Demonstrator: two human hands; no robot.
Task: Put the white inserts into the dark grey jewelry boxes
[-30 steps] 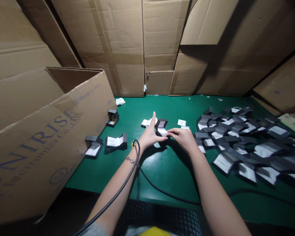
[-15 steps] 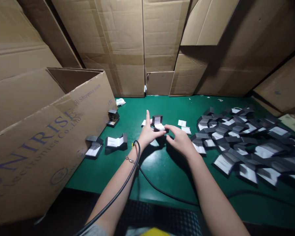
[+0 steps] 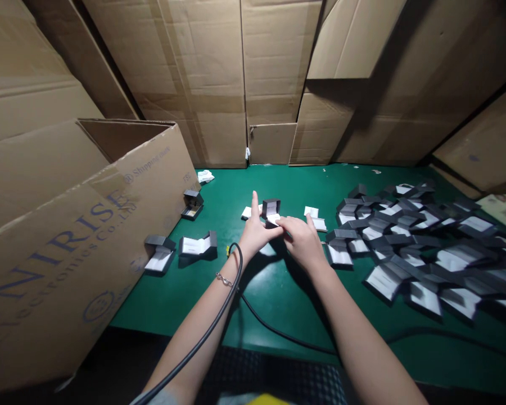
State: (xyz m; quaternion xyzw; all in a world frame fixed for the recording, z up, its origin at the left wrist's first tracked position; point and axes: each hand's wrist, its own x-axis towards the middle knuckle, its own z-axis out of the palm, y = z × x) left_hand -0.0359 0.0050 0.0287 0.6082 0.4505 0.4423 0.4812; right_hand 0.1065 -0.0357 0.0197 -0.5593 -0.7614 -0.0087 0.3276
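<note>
A small dark box (image 3: 271, 208) with a raised lid and white lining is between my hands at the middle of the green table. My left hand (image 3: 255, 232) grips it from the left and front, with the index finger pointing up and the thumb along its near side. My right hand (image 3: 302, 241) is at the box's right front, fingertips bent onto the white lining. White paper pieces (image 3: 249, 212) lie just left of the box, partly behind my left hand. More white pieces (image 3: 316, 219) lie to the right, beyond my right hand.
Many open dark boxes (image 3: 459, 259) crowd the right side. Three more, one being an open box (image 3: 198, 245), stand at the left beside a large carton (image 3: 67, 247). A black cable (image 3: 278, 330) crosses my left forearm and the table. Cardboard (image 3: 211, 84) walls the back.
My right hand has moved slightly left and closed in, its fingertips now on the box's white lining. My left hand keeps nearly the same pose. The camera view has shifted slightly.
</note>
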